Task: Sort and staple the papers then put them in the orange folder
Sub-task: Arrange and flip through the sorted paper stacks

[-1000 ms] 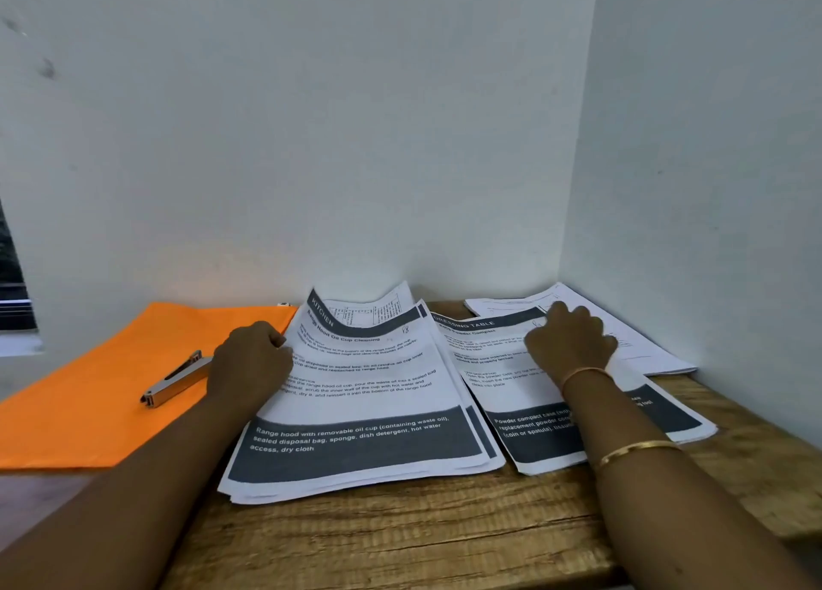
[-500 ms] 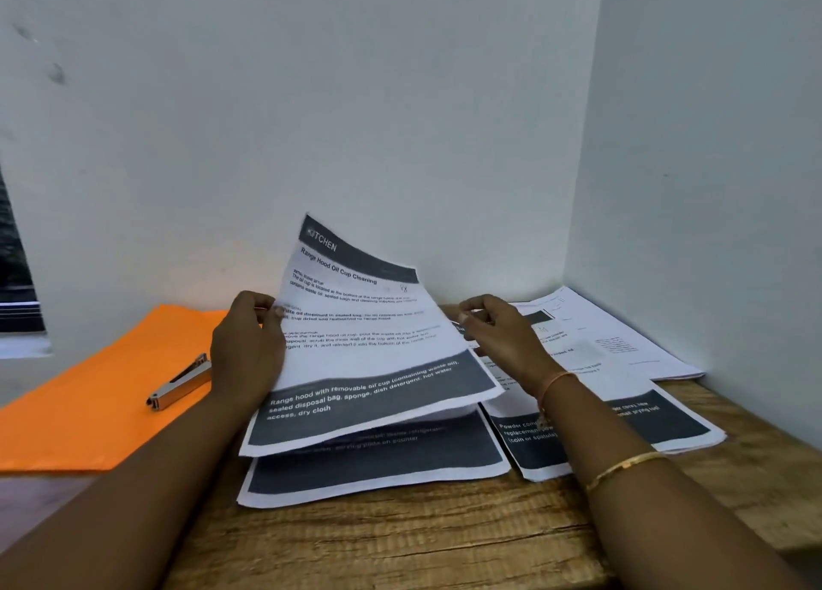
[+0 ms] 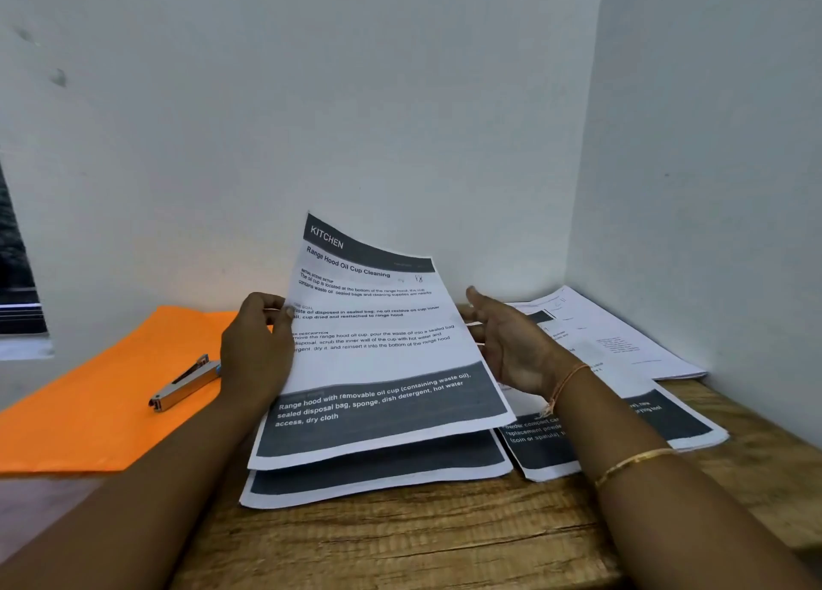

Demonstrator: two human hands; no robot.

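Currently you hold one printed sheet [image 3: 378, 345] raised off the table, its top edge tilted up and away from you. Its dark header reads "KITCHEN", with the title "Range Hood Oil Cup Cleaning" below it. A dark band of white text crosses its lower part. Directly under it, a stack [image 3: 378, 478] of similar papers lies flat on the wooden table [image 3: 400, 540], its near edge showing beneath the raised sheet. Just right of that stack lies a second pile [image 3: 685, 425], partly covered by your right forearm. Beyond it a third pile [image 3: 622, 336] sits in the corner where the two white walls [image 3: 356, 100] meet. To the left, the orange folder [image 3: 89, 411] lies flat on the table. A metal stapler [image 3: 184, 382] rests on top of it, near your left hand. A dark window [image 3: 13, 278] shows at the far left edge.

Your left hand [image 3: 258, 349] grasps the sheet at its left edge, thumb on the printed face and fingers curled behind. Your right hand [image 3: 511, 345] is released, fingers straight, palm turned toward the sheet's right edge; whether it touches the paper cannot be told. A thread band [image 3: 565, 385] circles the right wrist, and a gold bangle [image 3: 636, 460] sits further down that forearm. Both forearms reach in from the bottom of the view, one on either side of the stack.
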